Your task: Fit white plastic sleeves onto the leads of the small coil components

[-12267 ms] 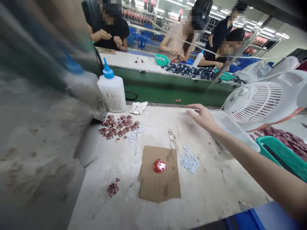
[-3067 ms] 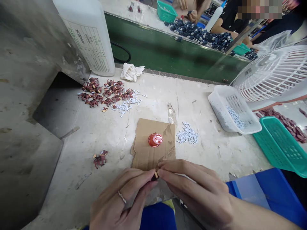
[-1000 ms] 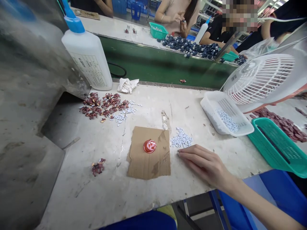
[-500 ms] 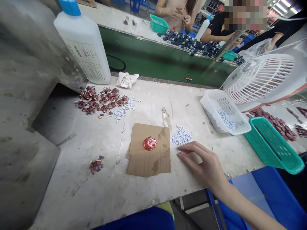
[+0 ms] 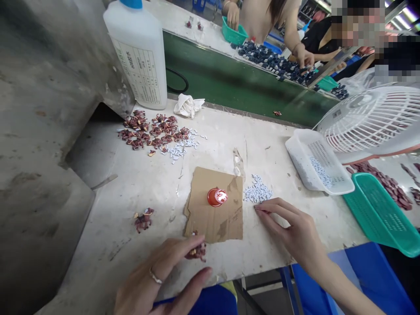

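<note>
Left hand (image 5: 157, 273) half open, thumb side over small dark-red pieces (image 5: 197, 252), just below the cardboard sheet (image 5: 213, 218); right hand (image 5: 293, 229) loosely curled, fingertips near tiny white pieces (image 5: 257, 191); any grip not clear.

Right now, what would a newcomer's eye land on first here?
The glossy red cap stands out, sitting on a torn cardboard sheet mid-bench. Behind it to the left rises a big white squeeze bottle, with a scatter of small maroon pieces in front of it. A white fan fills the right edge.
</note>
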`<state>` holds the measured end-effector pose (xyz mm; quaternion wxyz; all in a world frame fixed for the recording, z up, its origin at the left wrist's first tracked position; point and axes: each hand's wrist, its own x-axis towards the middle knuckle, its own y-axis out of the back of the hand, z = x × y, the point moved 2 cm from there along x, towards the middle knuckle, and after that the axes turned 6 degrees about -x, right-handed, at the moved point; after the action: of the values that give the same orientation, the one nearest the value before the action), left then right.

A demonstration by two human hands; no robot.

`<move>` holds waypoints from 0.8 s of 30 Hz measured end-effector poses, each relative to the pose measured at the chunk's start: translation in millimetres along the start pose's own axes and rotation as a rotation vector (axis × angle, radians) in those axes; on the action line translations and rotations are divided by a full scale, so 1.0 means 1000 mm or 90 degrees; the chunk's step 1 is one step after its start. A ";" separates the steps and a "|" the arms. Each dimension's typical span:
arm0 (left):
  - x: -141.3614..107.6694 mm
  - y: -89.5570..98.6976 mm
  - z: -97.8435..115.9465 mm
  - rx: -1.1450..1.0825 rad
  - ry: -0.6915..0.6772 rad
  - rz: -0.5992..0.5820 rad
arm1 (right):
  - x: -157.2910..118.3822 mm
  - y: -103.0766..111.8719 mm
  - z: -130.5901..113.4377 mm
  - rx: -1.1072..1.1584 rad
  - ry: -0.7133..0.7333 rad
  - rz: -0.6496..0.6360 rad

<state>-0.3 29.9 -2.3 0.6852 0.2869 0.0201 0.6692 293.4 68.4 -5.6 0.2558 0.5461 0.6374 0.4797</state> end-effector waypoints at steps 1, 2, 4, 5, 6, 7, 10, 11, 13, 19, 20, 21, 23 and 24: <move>-0.001 0.001 -0.003 0.029 -0.004 0.001 | 0.003 0.001 -0.001 0.006 -0.007 -0.012; -0.003 0.002 -0.006 0.050 -0.014 -0.006 | 0.006 0.002 -0.003 0.011 -0.010 -0.022; -0.003 0.003 -0.007 0.070 -0.049 -0.033 | 0.015 0.002 -0.011 0.030 -0.007 -0.032; -0.003 0.004 -0.007 0.073 -0.061 -0.043 | 0.020 0.002 -0.016 0.047 -0.003 -0.033; -0.002 0.004 -0.006 0.072 -0.065 -0.044 | 0.025 0.002 -0.022 0.067 0.003 -0.031; -0.001 0.004 -0.005 0.070 -0.065 -0.033 | 0.031 0.001 -0.028 0.086 0.010 -0.030; 0.002 0.004 -0.003 0.063 -0.065 -0.007 | 0.048 -0.001 -0.044 0.127 0.048 -0.023; 0.002 0.004 -0.002 0.055 -0.079 -0.015 | 0.053 -0.002 -0.048 0.136 0.066 -0.022; 0.003 0.004 -0.001 0.038 -0.097 -0.025 | 0.061 -0.002 -0.053 0.148 0.091 -0.022; -0.001 0.005 -0.002 0.027 -0.059 -0.048 | 0.070 -0.003 -0.056 0.135 0.101 -0.029; -0.002 0.005 -0.003 0.012 -0.051 -0.058 | 0.070 -0.003 -0.057 0.130 0.109 -0.029; -0.003 0.005 -0.003 0.001 -0.044 -0.064 | 0.070 -0.003 -0.058 0.125 0.117 -0.027; -0.003 0.005 -0.004 0.002 -0.038 -0.071 | 0.070 -0.004 -0.058 0.113 0.126 -0.025; -0.002 0.005 -0.004 0.010 -0.041 -0.067 | 0.069 -0.004 -0.058 0.109 0.129 -0.026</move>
<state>-6.8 28.8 -4.1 0.7176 0.3124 0.0181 0.6222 223.4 114.6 28.2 0.1523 0.5018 0.7093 0.4711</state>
